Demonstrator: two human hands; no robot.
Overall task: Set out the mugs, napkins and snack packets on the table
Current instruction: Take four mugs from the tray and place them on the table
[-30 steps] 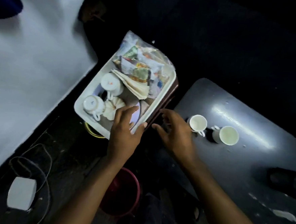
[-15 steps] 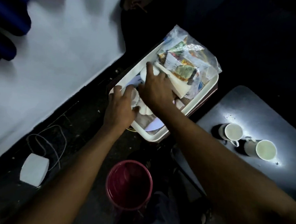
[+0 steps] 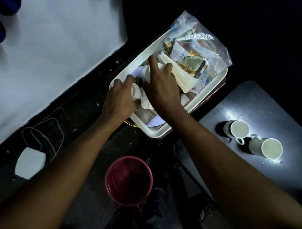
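Since half a second ago, both hands have stayed inside the tray [image 3: 209,93], and the right hand [image 3: 162,87] has shifted only slightly over the far mug [image 3: 148,71]. That mug sits in the far-left part of the tray, directly under the right hand's spread fingers [image 3: 153,61], which rest on its rim and side without visibly closing; whether a grip is formed cannot be told. The left hand [image 3: 120,98] lies nearer the person, at the tray's left edge, curled onto white material [image 3: 136,93] that may be a crumpled napkin or a second mug; the blur does not allow a decision. Folded napkins [image 3: 178,75] lie just beside the right hand on its right, their long axis running diagonally from far-left to near-right along the tray. Beyond them, the snack packets [image 3: 188,58] lie in a clear plastic bag [image 3: 215,52] at the tray's far end. Two mugs [image 3: 238,129] [image 3: 267,146] already stand upright and close together on the desk [image 3: 265,106], well to the right of the tray. The lift of the next mug is judged to belong to the right hand, then a carry rightward to the desk. A red bucket [image 3: 128,180] stands on the floor below the tray.
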